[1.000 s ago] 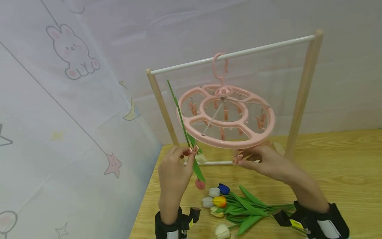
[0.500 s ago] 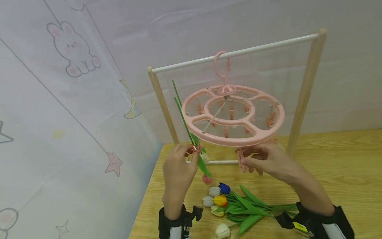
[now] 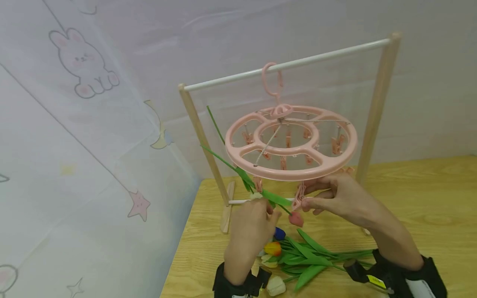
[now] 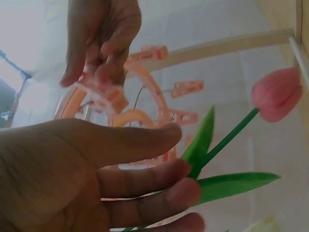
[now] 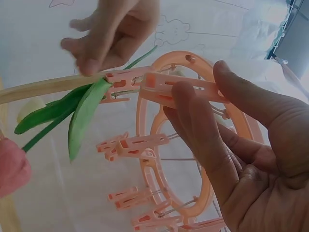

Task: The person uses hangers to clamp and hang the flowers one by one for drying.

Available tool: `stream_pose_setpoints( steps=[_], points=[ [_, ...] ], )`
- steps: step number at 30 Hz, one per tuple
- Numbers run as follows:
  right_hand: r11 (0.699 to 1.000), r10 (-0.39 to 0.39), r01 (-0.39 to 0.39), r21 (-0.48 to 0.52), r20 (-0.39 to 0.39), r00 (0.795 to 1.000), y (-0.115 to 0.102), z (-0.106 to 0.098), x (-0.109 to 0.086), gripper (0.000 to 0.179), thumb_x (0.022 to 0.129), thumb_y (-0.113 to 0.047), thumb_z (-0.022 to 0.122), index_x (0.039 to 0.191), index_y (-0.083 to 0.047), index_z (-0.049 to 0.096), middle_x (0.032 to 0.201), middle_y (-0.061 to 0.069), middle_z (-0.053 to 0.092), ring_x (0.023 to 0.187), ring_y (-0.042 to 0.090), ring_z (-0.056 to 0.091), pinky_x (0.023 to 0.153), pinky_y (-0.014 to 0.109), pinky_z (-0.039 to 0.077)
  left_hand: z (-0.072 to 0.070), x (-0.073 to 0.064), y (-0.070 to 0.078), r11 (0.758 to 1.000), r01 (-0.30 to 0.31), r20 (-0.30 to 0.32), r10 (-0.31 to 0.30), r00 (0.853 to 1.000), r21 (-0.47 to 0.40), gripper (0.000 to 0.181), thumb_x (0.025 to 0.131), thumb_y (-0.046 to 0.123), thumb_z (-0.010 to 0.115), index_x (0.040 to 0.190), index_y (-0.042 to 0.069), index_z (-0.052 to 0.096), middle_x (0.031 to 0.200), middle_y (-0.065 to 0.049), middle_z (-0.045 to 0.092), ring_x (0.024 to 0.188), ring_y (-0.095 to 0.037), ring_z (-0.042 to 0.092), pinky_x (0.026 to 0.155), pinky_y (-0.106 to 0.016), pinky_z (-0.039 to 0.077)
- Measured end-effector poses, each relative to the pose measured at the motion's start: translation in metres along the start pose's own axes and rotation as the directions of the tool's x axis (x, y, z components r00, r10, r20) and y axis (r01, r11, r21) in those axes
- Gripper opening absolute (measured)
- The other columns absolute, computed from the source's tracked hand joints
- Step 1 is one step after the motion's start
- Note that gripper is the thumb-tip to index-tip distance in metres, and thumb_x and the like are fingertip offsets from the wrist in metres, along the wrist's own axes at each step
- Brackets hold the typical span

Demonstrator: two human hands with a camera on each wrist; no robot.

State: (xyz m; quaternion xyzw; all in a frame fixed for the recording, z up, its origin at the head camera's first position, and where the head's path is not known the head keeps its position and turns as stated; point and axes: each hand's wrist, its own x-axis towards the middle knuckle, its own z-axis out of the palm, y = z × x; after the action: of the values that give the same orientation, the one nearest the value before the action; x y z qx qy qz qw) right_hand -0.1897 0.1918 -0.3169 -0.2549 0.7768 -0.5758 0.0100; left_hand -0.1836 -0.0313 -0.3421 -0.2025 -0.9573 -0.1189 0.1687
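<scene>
The pink tulip [image 3: 296, 219] hangs slanted, its stem at a pink clothespin [image 3: 258, 183] below the left rim of a round pink drying hanger [image 3: 283, 176]. My left hand [image 3: 249, 231] is just below that clothespin. In the left wrist view its thumb and fingers are spread beside the stem, with nothing pinched. My right hand [image 3: 343, 200] pinches another clothespin [image 5: 164, 89] under the front rim between thumb and fingers; nothing visible is in this clothespin. A white tulip [image 3: 256, 196] hangs behind my left hand, partly hidden.
The hanger hooks over the white bar [image 3: 316, 62] of a wooden stand [image 3: 378, 107]. More clothespins [image 3: 337, 145] dangle from it. A bunch of tulips [image 3: 309, 263] lies on the wooden table [image 3: 193, 248], with a white tulip [image 3: 276, 285] nearest. A printed wall sheet [image 3: 93, 165] is at left.
My left hand has let go of the clothespin at the pink tulip and moved right and down. The tulip has swung more slanted, its flower towards the right. My right hand still pinches its clothespin.
</scene>
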Motion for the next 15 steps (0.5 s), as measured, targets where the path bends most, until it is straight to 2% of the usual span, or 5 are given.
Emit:
stream_pose_setpoints(
  steps=[2, 6, 10, 13, 15],
  points=[
    [1.000, -0.004, 0.004, -0.005, 0.009, 1.000, 0.000, 0.000, 0.000, 0.032, 0.084, -0.014, 0.068, 0.110, 0.003, 0.060, 0.101, 0.017, 0.066, 0.078, 0.022, 0.066, 0.060, 0.037, 0.056, 0.010, 0.000, 0.010, 0.995, -0.098, 0.182, 0.092, 0.979, 0.022, 0.016, 0.082, 0.041, 0.069, 0.082, 0.025, 0.066, 0.070, 0.014, 0.059, 0.052, 0.000, 0.045, 0.042, -0.017, 0.037],
    [1.000, -0.018, 0.017, 0.006, 0.038, 0.999, 0.000, 0.000, 0.001, 0.028, 0.085, -0.015, 0.067, 0.108, 0.000, 0.061, 0.101, 0.014, 0.066, 0.080, 0.022, 0.066, 0.061, 0.037, 0.056, 0.039, 0.003, 0.031, 0.963, -0.269, 0.431, 0.243, 0.869, 0.000, 0.016, 0.081, 0.041, 0.069, 0.094, 0.032, 0.068, 0.083, 0.020, 0.060, 0.066, 0.004, 0.051, 0.055, -0.017, 0.043],
    [0.999, -0.046, 0.045, 0.007, 0.053, 0.998, 0.000, 0.001, 0.001, 0.024, 0.086, -0.013, 0.065, 0.106, -0.001, 0.062, 0.100, 0.014, 0.066, 0.079, 0.023, 0.066, 0.061, 0.038, 0.056, 0.066, 0.005, 0.047, 0.940, -0.340, 0.537, 0.297, 0.790, -0.019, 0.022, 0.081, 0.037, 0.071, 0.102, 0.032, 0.068, 0.090, 0.019, 0.060, 0.077, 0.002, 0.053, 0.066, -0.017, 0.046],
    [0.998, -0.046, 0.047, -0.036, 0.038, 0.998, -0.001, 0.002, 0.000, 0.024, 0.087, -0.014, 0.065, 0.107, -0.002, 0.062, 0.100, 0.012, 0.066, 0.074, 0.020, 0.066, 0.058, 0.036, 0.055, 0.080, 0.004, 0.052, 0.933, -0.359, 0.574, 0.311, 0.757, -0.032, 0.024, 0.080, 0.038, 0.071, 0.103, 0.034, 0.068, 0.090, 0.019, 0.059, 0.076, 0.002, 0.052, 0.068, -0.016, 0.045],
    [0.996, -0.046, 0.047, -0.075, 0.021, 0.999, -0.002, 0.003, -0.002, 0.023, 0.087, -0.016, 0.065, 0.106, -0.004, 0.064, 0.097, 0.010, 0.067, 0.070, 0.019, 0.065, 0.055, 0.034, 0.054, 0.088, 0.004, 0.054, 0.930, -0.367, 0.584, 0.309, 0.751, -0.021, 0.023, 0.078, 0.040, 0.072, 0.100, 0.034, 0.068, 0.086, 0.018, 0.057, 0.073, 0.002, 0.050, 0.066, -0.016, 0.044]
  ],
)
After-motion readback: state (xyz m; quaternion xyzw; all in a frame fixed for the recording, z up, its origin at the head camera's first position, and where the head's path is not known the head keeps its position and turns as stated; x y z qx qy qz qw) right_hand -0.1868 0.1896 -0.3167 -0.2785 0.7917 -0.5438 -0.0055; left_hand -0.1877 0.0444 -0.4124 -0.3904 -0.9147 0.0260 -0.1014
